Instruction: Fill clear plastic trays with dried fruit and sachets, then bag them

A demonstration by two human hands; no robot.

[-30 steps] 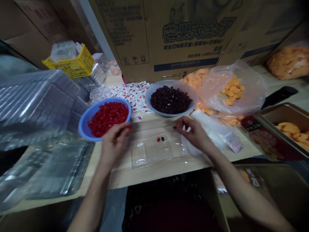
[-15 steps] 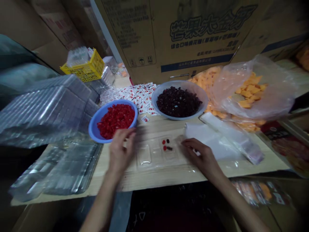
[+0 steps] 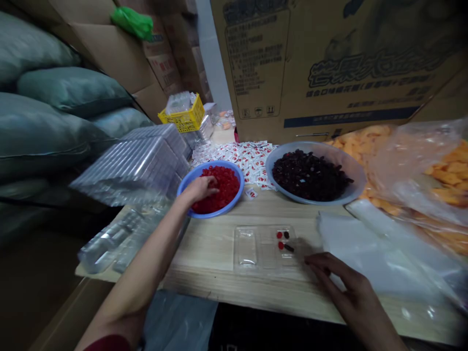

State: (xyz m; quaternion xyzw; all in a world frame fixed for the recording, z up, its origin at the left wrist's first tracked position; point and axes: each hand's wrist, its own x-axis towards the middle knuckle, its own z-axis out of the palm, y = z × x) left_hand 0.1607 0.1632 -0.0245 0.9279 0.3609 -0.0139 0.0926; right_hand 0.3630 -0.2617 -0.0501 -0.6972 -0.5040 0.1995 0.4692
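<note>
At the far left, greenish sacks (image 3: 40,129) lie piled, and beside them a stack of clear plastic containers (image 3: 137,163) leans over the edge of the wooden counter (image 3: 204,251); a yellow basket (image 3: 190,119) sits behind. The hands are well apart. The left hand (image 3: 201,189) reaches into the blue bowl (image 3: 193,176), its fingers among the red pieces (image 3: 227,184); whether they grip any cannot be told. Small printed packets (image 3: 250,158) spread behind that bowl. Next, a clear tray (image 3: 246,246) lies flat on the counter, two red and two dark pieces in its right part. Behind it stands a pale bowl (image 3: 354,168) of dark pieces (image 3: 310,175). The right hand (image 3: 338,275) hovers just beside the tray's right edge, thumb and forefinger close together, anything between them indiscernible. White plastic bags (image 3: 351,239) lie beyond it, then bagged orange pieces (image 3: 451,170) at far right
</note>
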